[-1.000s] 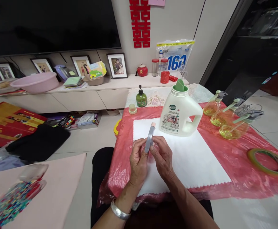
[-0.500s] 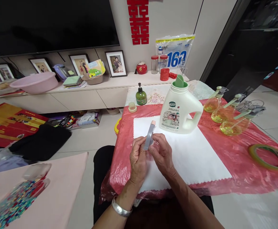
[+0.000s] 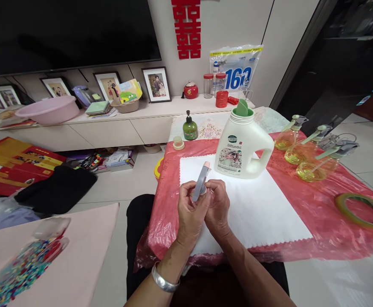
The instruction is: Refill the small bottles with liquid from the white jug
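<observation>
My left hand (image 3: 191, 212) and my right hand (image 3: 217, 207) are closed together around the lower end of a slim grey tool with a pale pink tip (image 3: 201, 181), which points up and away from me. The hands hover over a white cloth (image 3: 263, 209) spread on a table with a red plastic cover (image 3: 317, 213). Just beyond the hands stands a white detergent jug (image 3: 242, 147) with an open green spout. A silver bangle sits on my left wrist.
Three spray bottles of yellow liquid (image 3: 307, 160) stand at the right, a tape roll (image 3: 362, 209) lies nearer. A green pump bottle (image 3: 189, 127) and a small cap (image 3: 178, 143) sit at the table's far left. A bead-filled bottle (image 3: 26, 262) lies on a pink surface at lower left.
My hands have closed more tightly together around the tool's lower end and shifted slightly up and right. The tool stays pointing up.
</observation>
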Available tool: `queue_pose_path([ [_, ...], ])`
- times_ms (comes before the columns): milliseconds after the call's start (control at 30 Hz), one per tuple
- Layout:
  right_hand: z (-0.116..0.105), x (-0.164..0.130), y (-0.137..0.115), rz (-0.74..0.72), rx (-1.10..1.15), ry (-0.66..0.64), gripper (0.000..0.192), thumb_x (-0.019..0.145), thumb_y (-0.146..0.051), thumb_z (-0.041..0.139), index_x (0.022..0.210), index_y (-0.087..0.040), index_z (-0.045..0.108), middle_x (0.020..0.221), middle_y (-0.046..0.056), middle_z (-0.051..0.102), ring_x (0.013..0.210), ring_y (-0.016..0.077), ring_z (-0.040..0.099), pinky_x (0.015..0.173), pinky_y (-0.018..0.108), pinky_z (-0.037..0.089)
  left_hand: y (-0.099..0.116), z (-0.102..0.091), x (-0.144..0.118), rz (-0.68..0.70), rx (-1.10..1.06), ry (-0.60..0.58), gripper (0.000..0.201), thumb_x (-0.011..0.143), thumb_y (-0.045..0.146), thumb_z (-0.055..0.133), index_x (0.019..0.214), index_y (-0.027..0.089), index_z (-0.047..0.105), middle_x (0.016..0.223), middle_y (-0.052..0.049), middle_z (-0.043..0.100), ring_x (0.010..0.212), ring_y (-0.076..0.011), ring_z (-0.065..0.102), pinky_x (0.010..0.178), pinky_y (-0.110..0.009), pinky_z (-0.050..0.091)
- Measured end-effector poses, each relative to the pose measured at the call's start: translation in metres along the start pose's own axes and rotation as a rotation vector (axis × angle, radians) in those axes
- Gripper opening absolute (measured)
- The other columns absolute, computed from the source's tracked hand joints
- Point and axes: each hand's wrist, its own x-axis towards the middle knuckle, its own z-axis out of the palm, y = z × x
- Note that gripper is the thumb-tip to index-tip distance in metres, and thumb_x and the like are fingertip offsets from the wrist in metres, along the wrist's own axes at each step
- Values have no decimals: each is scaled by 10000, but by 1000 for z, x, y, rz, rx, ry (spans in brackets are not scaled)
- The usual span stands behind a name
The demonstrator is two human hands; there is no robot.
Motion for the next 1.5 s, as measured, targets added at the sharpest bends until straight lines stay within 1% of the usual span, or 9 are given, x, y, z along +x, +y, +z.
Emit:
queue_pose_path([
  [100, 2, -1, 2, 15, 7, 13, 225, 789, -180, 674, 977, -236, 563, 959, 18, 583, 907, 191, 562, 769, 328, 463, 2, 2, 3, -27, 12, 26, 361, 721, 346, 844, 950, 204, 603, 843, 13, 638, 745, -137, 616, 719, -265, 524],
  [300, 2, -1, 8, 60, 100, -23, 268, 774, -162, 659, 1013, -234, 564, 1007, 16, 574, 943, 185, 572, 814, 331, 471, -2, -6, 11, 118, 144, 17, 237, 738, 294, 813, 905, 199, 673, 934, -27, 677, 895, -179, 647, 833, -303, 527],
  [467, -14, 1, 11, 99, 269, -181, 280, 829, -244, 659, 1104, -245, 611, 1078, 32, 595, 1038, 205, 585, 910, 367, 487, -2, -11, 12, 123, 156, -39, 166, 785, 291, 775, 913, 214, 703, 923, -26, 702, 900, -191, 659, 832, -318, 525],
  [600, -24, 3, 14, 151, 375, -279, 252, 942, -345, 558, 1160, -261, 652, 1146, 47, 595, 1103, 217, 580, 970, 385, 476, -2, -14, 10, 154, 170, -60, 171, 814, 328, 772, 946, 226, 730, 958, -34, 710, 938, -206, 657, 872, -333, 514],
  [867, -22, 5, 10, 193, 398, -288, 300, 1025, -405, 555, 1292, -333, 672, 1184, 43, 594, 1125, 187, 576, 997, 358, 458, -8, -18, 12, 153, 142, -72, 273, 828, 444, 787, 989, 226, 759, 1014, -56, 725, 978, -220, 664, 909, -342, 516],
  [1000, -24, 7, 9, 188, 408, -312, 279, 1015, -391, 587, 1267, -364, 705, 1138, 38, 602, 1100, 184, 588, 961, 349, 476, -9, -17, 13, 133, 83, -53, 299, 783, 444, 832, 958, 212, 762, 972, -52, 744, 949, -212, 683, 894, -329, 534],
  [1167, -24, 8, 10, 160, 430, -282, 239, 983, -348, 643, 1209, -343, 721, 1140, 38, 613, 1097, 189, 594, 951, 356, 487, -10, -17, 12, 72, -32, -18, 299, 753, 391, 867, 953, 212, 735, 913, -28, 760, 842, -176, 696, 799, -290, 553],
  [1367, -23, 7, 7, 145, 436, -260, 223, 956, -311, 676, 1178, -307, 701, 1173, 40, 649, 1129, 203, 602, 994, 377, 482, -9, -22, 15, 160, 38, -58, 200, 796, 352, 831, 923, 209, 773, 974, -40, 718, 959, -188, 673, 887, -294, 536],
  [1500, -21, 6, 7, 171, 439, -264, 247, 959, -320, 672, 1204, -288, 679, 1169, 47, 661, 1110, 205, 627, 991, 380, 497, -14, -22, 15, 75, -36, -40, 216, 804, 339, 829, 977, 230, 760, 956, -22, 739, 905, -169, 679, 853, -280, 535],
])
